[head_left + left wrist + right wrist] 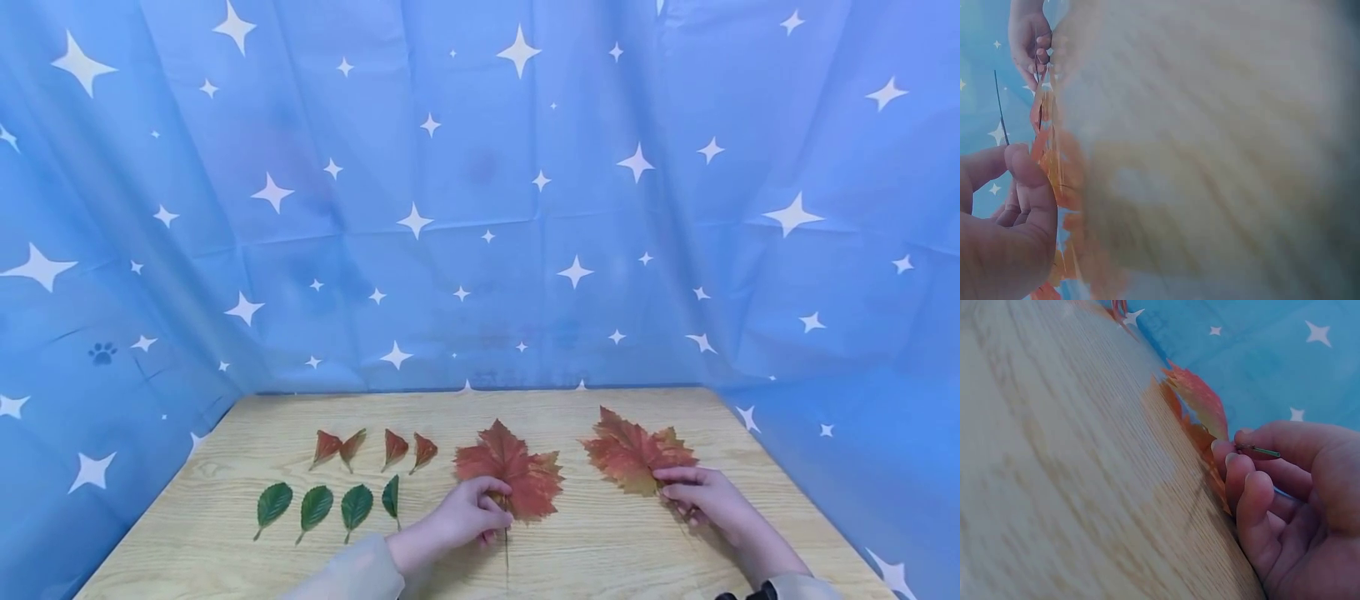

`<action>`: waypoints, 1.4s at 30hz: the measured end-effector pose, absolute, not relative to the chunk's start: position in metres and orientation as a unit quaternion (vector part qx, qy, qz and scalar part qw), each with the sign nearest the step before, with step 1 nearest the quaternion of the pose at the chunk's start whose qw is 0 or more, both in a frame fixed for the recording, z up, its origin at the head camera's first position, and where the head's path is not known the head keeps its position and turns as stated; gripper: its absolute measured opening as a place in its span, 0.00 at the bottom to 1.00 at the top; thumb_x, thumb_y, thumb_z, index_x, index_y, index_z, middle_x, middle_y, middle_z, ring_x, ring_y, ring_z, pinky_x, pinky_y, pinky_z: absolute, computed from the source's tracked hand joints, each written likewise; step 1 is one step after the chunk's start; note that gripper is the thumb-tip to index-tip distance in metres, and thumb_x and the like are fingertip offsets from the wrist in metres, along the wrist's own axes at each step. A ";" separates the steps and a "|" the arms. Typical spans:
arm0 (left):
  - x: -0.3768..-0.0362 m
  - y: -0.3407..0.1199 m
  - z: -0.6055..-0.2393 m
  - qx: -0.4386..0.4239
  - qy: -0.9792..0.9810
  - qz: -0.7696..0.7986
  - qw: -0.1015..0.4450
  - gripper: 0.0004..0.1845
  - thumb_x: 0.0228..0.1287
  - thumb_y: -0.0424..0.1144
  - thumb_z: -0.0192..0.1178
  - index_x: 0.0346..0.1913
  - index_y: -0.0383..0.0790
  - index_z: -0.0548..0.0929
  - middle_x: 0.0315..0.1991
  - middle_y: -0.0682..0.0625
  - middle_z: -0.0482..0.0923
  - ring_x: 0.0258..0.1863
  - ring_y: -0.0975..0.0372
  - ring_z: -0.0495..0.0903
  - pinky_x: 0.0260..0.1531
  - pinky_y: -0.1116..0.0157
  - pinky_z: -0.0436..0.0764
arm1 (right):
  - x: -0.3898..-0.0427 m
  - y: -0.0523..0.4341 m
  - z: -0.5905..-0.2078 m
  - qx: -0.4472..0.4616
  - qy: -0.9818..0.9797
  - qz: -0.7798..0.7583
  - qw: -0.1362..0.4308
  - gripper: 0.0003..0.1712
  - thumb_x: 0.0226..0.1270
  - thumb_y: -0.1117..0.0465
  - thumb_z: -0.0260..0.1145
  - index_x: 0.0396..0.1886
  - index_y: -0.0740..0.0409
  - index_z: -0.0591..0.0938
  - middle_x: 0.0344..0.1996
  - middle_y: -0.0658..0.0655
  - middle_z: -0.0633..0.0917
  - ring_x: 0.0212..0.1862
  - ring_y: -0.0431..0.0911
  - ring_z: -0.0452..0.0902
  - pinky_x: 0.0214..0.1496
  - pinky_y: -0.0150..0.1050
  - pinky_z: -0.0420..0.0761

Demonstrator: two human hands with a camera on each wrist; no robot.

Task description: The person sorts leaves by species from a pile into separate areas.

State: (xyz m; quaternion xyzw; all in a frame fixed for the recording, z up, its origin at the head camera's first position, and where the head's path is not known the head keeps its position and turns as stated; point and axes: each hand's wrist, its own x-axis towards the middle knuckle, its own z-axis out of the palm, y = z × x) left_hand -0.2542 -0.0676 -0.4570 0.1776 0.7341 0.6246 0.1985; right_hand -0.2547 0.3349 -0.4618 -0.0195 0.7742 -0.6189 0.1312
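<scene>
Two large red-orange maple leaves are on the wooden table, side by side in the head view. At the base of the left maple leaf [510, 462], my left hand [472, 510] pinches the thin stem between thumb and fingertips; that dark stem [1000, 112] sticks out past the thumb in the left wrist view. My right hand [708, 504] pinches the stem of the right maple leaf [630, 450] the same way. In the right wrist view, the green end of this stem [1266, 451] juts out between thumb and forefinger, and the leaf blade [1200, 400] stands tilted above the tabletop.
On the left of the table [225, 467], several small red folded leaves [394, 447] lie in a row. Below them runs a row of several green leaves [317, 505], the rightmost narrow. A blue star-printed curtain [480, 208] encloses the table's back and sides.
</scene>
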 end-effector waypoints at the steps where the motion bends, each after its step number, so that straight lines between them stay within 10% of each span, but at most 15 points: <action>1: -0.255 -0.068 -0.458 0.174 0.734 0.626 0.198 0.19 0.61 0.28 0.64 0.56 0.32 0.77 0.26 0.46 0.82 0.14 0.64 0.74 0.16 0.70 0.75 | -0.255 0.335 -0.462 -0.019 0.774 -0.619 0.132 0.28 0.69 0.63 0.61 0.64 0.74 0.70 0.31 0.54 0.85 0.25 0.38 0.71 0.23 0.32 0.73; 35: -0.265 -0.078 -0.446 0.199 0.824 0.479 0.229 0.13 0.53 0.27 0.69 0.40 0.35 0.77 0.18 0.45 0.80 0.12 0.62 0.76 0.13 0.66 0.77 | -0.254 0.332 -0.464 -0.021 0.789 -0.602 0.116 0.29 0.67 0.64 0.63 0.63 0.77 0.69 0.30 0.54 0.84 0.25 0.39 0.72 0.24 0.31 0.75; 42: -0.286 -0.092 -0.433 0.279 0.835 0.453 0.143 0.14 0.64 0.37 0.64 0.51 0.36 0.82 0.39 0.47 0.82 0.35 0.58 0.81 0.34 0.62 0.79 | -0.254 0.331 -0.463 -0.022 0.794 -0.598 0.111 0.30 0.66 0.63 0.63 0.62 0.77 0.69 0.29 0.54 0.83 0.25 0.39 0.73 0.23 0.31 0.75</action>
